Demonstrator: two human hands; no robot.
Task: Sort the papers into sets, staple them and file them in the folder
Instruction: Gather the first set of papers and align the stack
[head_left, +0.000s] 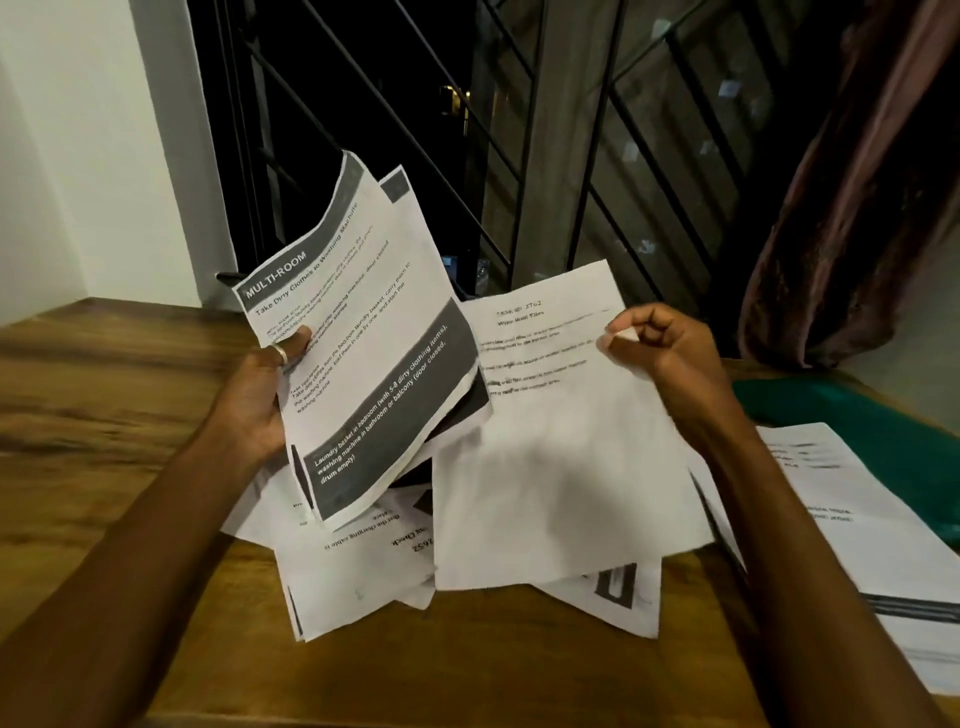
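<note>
Left hand (260, 395) grips a few printed sheets (363, 332) by their left edge, thumb curled over the front page headed MULTI-ROOM, holding them tilted above the tabletop (104, 415). Right hand (660, 348) pinches the upper right edge of a single sheet (561, 441) between thumb and curled fingers; the sheet's lower part is blurred. Under both lies a loose heap of papers (353, 571) on the wooden tabletop. Beside the right forearm sits a neater stack (857, 519), and beyond it something green (857, 415), too little shown to name.
</note>
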